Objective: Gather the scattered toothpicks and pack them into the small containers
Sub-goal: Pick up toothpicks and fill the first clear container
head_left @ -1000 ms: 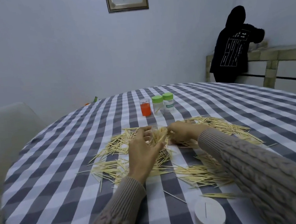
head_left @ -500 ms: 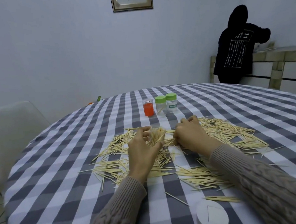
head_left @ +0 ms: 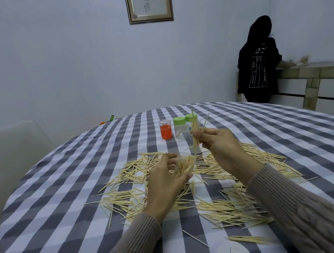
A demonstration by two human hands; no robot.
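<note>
Lifted off the worktop point(head_left: 71, 196), my right hand point(head_left: 218, 141) now pinches a toothpick bundle point(head_left: 196, 135); my left hand point(head_left: 165, 179) grips the half-filled container point(head_left: 183, 164), ready for loading.

The room is dim under cool, bluish, even light with no clear source. Shadows are faint and soft; nothing glares. Wide-angle distortion bows the table edge point(head_left: 42, 158) and stretches the frame corners. Motion blur softens the right hand point(head_left: 220, 143).
</note>
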